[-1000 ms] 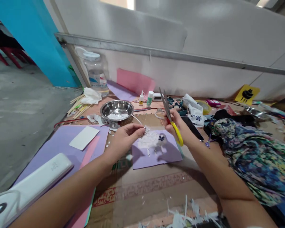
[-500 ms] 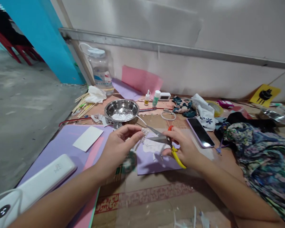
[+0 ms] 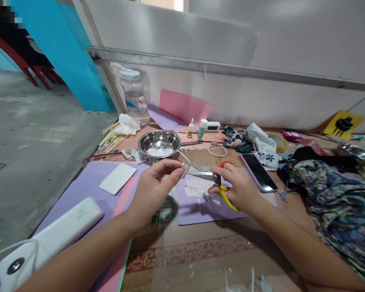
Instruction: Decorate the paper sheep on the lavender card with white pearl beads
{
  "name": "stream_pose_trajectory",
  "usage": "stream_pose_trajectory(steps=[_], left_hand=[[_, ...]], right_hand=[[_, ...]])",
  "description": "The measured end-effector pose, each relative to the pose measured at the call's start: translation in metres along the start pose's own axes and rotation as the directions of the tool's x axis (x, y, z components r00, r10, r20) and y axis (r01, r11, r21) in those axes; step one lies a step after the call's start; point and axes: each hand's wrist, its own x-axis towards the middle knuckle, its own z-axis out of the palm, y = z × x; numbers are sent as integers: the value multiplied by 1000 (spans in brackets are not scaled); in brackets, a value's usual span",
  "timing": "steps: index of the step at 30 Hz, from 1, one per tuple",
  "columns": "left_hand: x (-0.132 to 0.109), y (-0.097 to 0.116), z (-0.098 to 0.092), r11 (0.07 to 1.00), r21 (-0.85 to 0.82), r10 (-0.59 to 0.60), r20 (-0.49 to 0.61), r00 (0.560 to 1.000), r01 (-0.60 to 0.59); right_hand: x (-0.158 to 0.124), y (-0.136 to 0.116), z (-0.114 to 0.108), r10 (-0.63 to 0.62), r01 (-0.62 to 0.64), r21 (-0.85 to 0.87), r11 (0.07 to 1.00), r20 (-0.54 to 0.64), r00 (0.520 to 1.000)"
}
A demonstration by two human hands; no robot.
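Note:
Between the thumb and fingers of my left hand (image 3: pixel 159 184) is a small bunch of clear and pearly beads on a string (image 3: pixel 185 169). My right hand (image 3: pixel 234 184) grips scissors (image 3: pixel 229 200) with one yellow and one red handle loop. Their blades point left and reach the beads, slightly parted. Below both hands lies a purple card (image 3: pixel 188 217) with a white cut-out shape (image 3: pixel 193 191) on it. A thin line of beads runs over the white shape. Part of the card is hidden by my right hand and the scissors.
Behind my hands stands a steel bowl (image 3: pixel 142 142) holding small white pieces. A glue bottle (image 3: pixel 190 129), a glue stick (image 3: pixel 202 129) and a phone (image 3: pixel 259 172) lie further back and right. At left are purple sheets (image 3: pixel 88 174) and a white device (image 3: pixel 57 235). Floral cloth (image 3: pixel 337 194) fills the right.
The scissor blades have closed from wide apart to nearly together at the beads. The whole view has shifted slightly. My left hand keeps its pinch.

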Motion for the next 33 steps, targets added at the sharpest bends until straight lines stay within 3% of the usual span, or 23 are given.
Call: stream_pose_trajectory(steps=[7,15,27,33], left_hand=[[-1,-2,0,996,51,66,44,997,-68],[-6,-6,9,999,-5,-45,88,995,46],[-6,-8,10,998,41,-61,130,990,56],[-6,-4,9,995,96,12,120,993,-24]], right_hand=[[0,1,2,-2,2,38,999,10,1000],[1,-4,2,-5,5,-39,999,4,1000],[1,-7,1,-31,32,-70,997,8,999],[1,-5,1,-37,38,-56,998,8,999]])
